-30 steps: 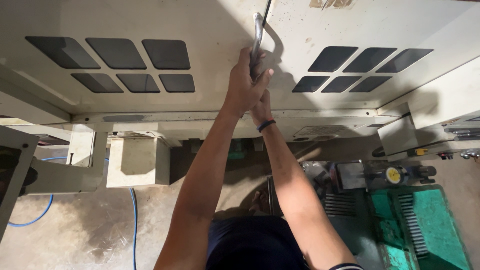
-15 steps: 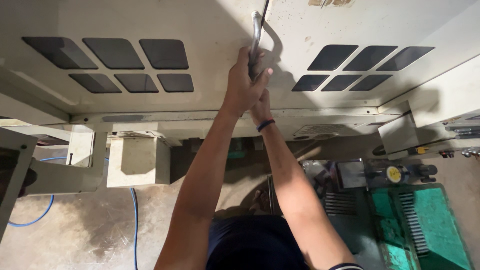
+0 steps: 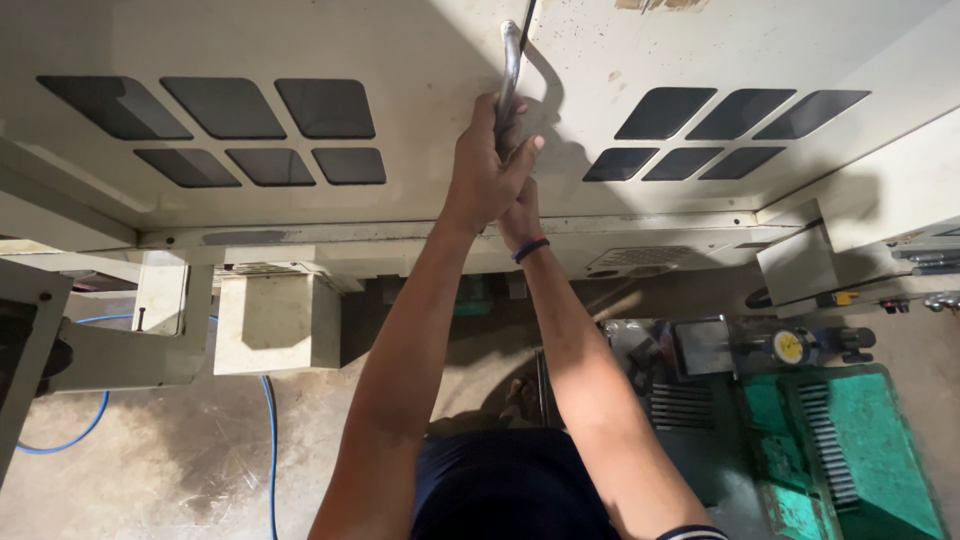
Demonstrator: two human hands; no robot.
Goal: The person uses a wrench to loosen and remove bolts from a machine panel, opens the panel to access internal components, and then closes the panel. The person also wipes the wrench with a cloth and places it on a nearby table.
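Both my arms reach up to a curved metal handle (image 3: 510, 62) on the cream machine door panel (image 3: 420, 60). My left hand (image 3: 482, 170) is wrapped around the lower part of the handle. My right hand (image 3: 520, 208), with a dark band at the wrist, sits just below and behind the left one, gripping the same handle; its fingers are mostly hidden. Dark window panes (image 3: 240, 125) lie left of the handle and another set (image 3: 725, 135) lies right of it.
A cream block (image 3: 277, 335) and bracket stand on the concrete floor at left, with a blue hose (image 3: 268, 440) beside them. At right are a green grated platform (image 3: 850, 450), a round yellow gauge (image 3: 788, 346) and grey machine parts.
The view has shifted slightly; both hands stay on the handle in about the same place.
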